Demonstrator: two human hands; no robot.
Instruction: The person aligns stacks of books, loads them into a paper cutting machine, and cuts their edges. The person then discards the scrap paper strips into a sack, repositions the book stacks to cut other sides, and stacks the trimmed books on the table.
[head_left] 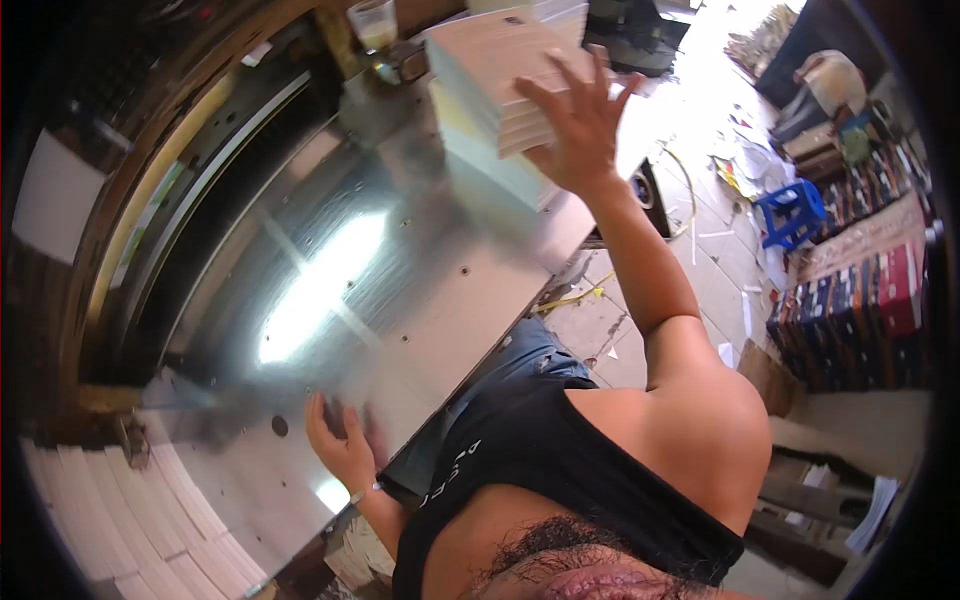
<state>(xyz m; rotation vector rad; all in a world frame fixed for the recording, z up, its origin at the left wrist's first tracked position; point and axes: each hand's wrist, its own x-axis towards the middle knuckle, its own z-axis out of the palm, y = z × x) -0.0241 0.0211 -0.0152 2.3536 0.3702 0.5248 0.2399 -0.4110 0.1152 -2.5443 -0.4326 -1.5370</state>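
Note:
My right hand (578,125) is raised at a tall stack of paper blocks (470,60) on the far end of the metal table. Its fingers are spread across the near side of the stack; I cannot tell whether they touch it. The upper sheets look whitish-pink, while lower ones are pale yellow and greenish. My left hand (340,440) is low over the shiny metal table (430,290), fingers apart and nothing in them, close to the table's near edge.
A dark machine slot (215,200) runs along the table's back. Cut paper piles (110,510) lie at lower left. A plastic cup (374,25) stands behind the stack. On the floor are a blue stool (792,213), paper scraps and bundled stacks (850,310).

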